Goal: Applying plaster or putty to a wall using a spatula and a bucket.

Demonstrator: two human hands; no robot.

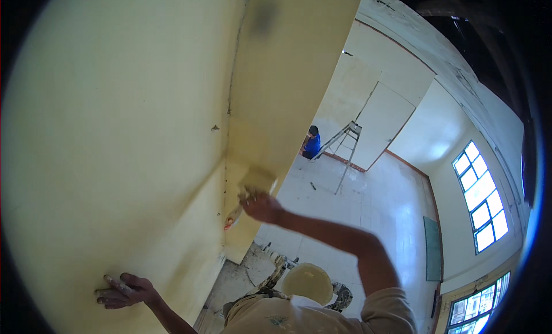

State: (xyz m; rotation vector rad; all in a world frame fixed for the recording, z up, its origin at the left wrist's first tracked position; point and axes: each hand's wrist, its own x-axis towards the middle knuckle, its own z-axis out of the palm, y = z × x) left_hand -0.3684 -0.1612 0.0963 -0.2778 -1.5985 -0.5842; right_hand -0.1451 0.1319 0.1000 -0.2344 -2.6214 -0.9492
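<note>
My right hand (260,205) is closed round what looks like a wide flat paintbrush (257,177), its head blurred by motion and coated in a cream tone. Its handle points down and left, ending in a red tip, close to the corner where two yellow walls meet. Against the left wall (115,178), my left hand (125,291) rests with fingers stretched and apart, holding nothing. Pale smears cover its fingers. Below my right arm, just in front of my body, is a round bucket (309,264) with cream-coloured contents.
The yellow wall section (282,86) on the right ends in a straight edge. Beyond it, a person in blue (312,145) is low by the far wall, beside a stepladder (352,130). A green board (433,249) leans at the right, below a window (482,197).
</note>
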